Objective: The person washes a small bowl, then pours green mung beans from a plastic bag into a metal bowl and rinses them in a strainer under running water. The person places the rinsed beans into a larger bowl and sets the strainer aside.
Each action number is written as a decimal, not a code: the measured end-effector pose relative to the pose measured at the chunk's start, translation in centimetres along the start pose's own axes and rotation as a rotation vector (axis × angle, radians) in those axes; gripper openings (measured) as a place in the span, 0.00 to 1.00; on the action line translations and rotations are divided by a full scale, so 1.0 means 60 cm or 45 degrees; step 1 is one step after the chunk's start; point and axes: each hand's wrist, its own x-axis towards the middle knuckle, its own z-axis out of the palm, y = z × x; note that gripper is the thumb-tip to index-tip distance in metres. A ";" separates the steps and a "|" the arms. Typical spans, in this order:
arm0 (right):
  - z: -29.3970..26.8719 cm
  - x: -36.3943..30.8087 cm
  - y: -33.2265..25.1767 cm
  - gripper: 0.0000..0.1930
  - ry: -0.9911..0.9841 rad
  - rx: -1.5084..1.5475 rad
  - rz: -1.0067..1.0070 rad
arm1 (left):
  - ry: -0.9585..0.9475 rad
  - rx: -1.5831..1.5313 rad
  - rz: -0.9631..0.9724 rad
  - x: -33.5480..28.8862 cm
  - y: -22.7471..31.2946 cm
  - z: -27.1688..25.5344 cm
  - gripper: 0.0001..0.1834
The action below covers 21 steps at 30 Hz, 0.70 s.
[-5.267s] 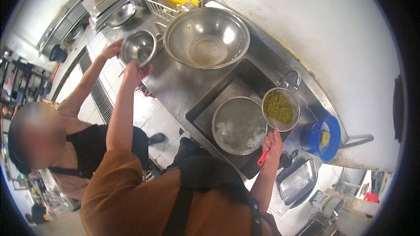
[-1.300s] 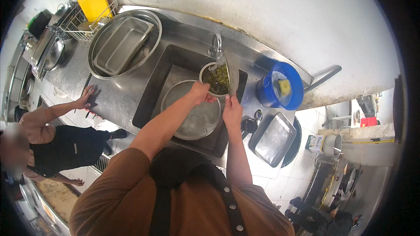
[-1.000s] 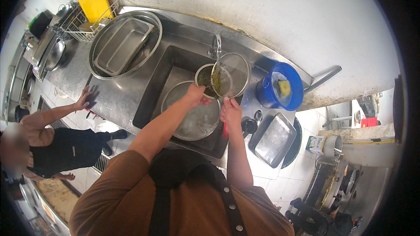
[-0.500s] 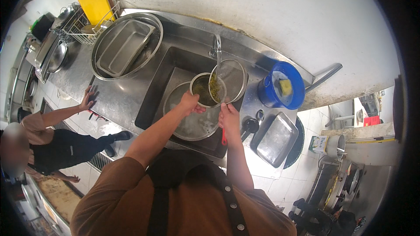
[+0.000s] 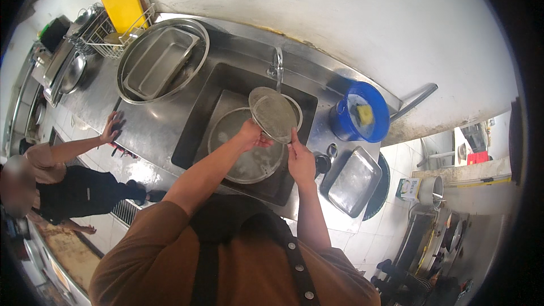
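Observation:
My right hand (image 5: 300,161) grips a round mesh strainer (image 5: 273,114), its thumb and fingers at the lower rim. The strainer lies turned over, mesh underside up, above a round metal bowl (image 5: 300,112) whose rim shows at the right. My left hand (image 5: 253,136) is closed at the strainer's left edge, on the bowl's side; the strainer hides most of the bowl and what is in it. Both are held over the sink (image 5: 184,146), below the faucet (image 5: 278,62). Beneath them a wide round pan (image 5: 241,178) with cloudy water rests in the sink.
A blue bucket (image 5: 343,119) holding a yellow sponge (image 5: 365,115) stands right of the sink. Nearer lies a metal tray (image 5: 355,182). Left of the sink, a large basin (image 5: 202,59) holds a rectangular metal pan (image 5: 158,62). Another person's hand (image 5: 110,127) touches the counter at far left.
The strainer, which held green bits over the bowl, has swung left and turned over, mesh underside up. The bowl's green contents and the strainer's red handle are now hidden.

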 end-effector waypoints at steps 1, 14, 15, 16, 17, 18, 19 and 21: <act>0.006 -0.002 0.007 0.30 0.026 -0.043 -0.034 | 0.019 0.018 0.017 -0.005 0.000 0.007 0.18; 0.010 -0.021 -0.002 0.30 -0.039 -0.111 -0.080 | 0.010 0.013 0.138 -0.025 -0.027 -0.018 0.26; 0.011 -0.017 0.000 0.30 -0.068 -0.127 -0.068 | 0.027 0.075 0.102 -0.024 -0.025 -0.019 0.27; 0.012 -0.015 0.004 0.30 -0.099 -0.146 -0.053 | 0.050 0.025 0.122 -0.025 -0.031 -0.024 0.26; 0.014 -0.014 0.007 0.30 -0.130 -0.165 -0.038 | 0.074 -0.025 0.141 -0.028 -0.039 -0.030 0.25; 0.017 -0.018 0.011 0.30 -0.091 -0.117 -0.080 | 0.098 -0.076 0.161 -0.029 -0.045 -0.034 0.25; 0.018 -0.019 0.013 0.29 -0.050 -0.069 -0.127 | 0.104 -0.060 0.106 -0.030 -0.039 -0.031 0.24; 0.016 -0.022 0.016 0.29 0.006 0.051 -0.130 | 0.119 -0.029 -0.002 -0.030 -0.025 -0.024 0.23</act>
